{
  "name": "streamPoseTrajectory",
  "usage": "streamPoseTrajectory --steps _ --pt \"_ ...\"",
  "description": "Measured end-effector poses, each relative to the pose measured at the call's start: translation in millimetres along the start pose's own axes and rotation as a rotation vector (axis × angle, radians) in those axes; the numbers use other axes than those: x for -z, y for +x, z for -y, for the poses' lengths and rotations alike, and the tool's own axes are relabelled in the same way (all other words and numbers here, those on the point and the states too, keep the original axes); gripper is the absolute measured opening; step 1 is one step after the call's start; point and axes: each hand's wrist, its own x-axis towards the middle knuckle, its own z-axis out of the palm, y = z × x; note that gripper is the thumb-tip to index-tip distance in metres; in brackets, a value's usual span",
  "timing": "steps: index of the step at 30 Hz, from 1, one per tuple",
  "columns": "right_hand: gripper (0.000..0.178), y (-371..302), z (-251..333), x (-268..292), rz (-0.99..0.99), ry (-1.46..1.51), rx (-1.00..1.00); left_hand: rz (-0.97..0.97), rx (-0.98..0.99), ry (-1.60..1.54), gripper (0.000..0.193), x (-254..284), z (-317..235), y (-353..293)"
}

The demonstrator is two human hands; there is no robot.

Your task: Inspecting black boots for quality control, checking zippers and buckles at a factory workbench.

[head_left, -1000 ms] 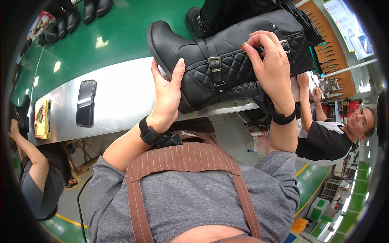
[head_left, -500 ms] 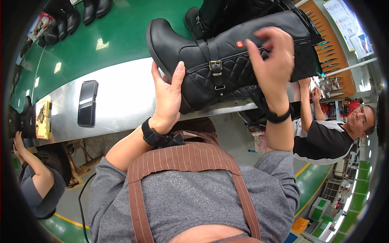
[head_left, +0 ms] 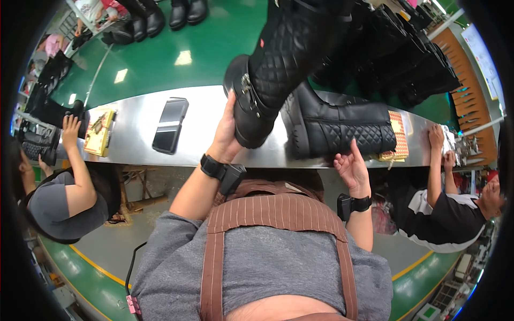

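My left hand (head_left: 227, 136) is closed around the foot of a black quilted boot (head_left: 284, 61), with the thumb along its side. The boot is held above the metal bench edge, its shaft rising away from me. Buckled straps cross its ankle, and a bit of a red sticker shows on the shaft. A second black quilted boot (head_left: 342, 128) lies on its side to the right, toe end to the left. Close to its shaft is my right hand (head_left: 353, 171), palm up with the index finger stretched out and holding nothing; whether it touches the boot I cannot tell.
A dark phone (head_left: 170, 125) lies on the metal bench (head_left: 136, 115), left of the boots. Yellow pads (head_left: 99, 131) lie farther left. Several black boots (head_left: 391, 59) stand on the green surface (head_left: 209, 59) at far right. Co-workers' arms (head_left: 80, 171) reach in on both sides.
The boot in my left hand has swung from lying sideways to shaft up and away. My right hand has come off its shaft and dropped toward me. The second boot now shows on the bench.
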Motion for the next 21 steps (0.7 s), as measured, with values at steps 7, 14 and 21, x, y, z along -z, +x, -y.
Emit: streamPoseTrajectory --steps 7,14,21 --pt "0.026 -10 -15 -80 -0.168 -0.504 0.644 -0.070 0.030 0.000 0.055 5 -9 -24" --pt "0.024 -37 -70 -182 0.206 -0.735 0.780 -0.074 0.150 0.030 0.049 25 -9 -23" --pt "0.026 -9 -65 -172 0.288 -1.348 1.095 -0.364 -0.086 0.460 0.050 36 -5 -21"
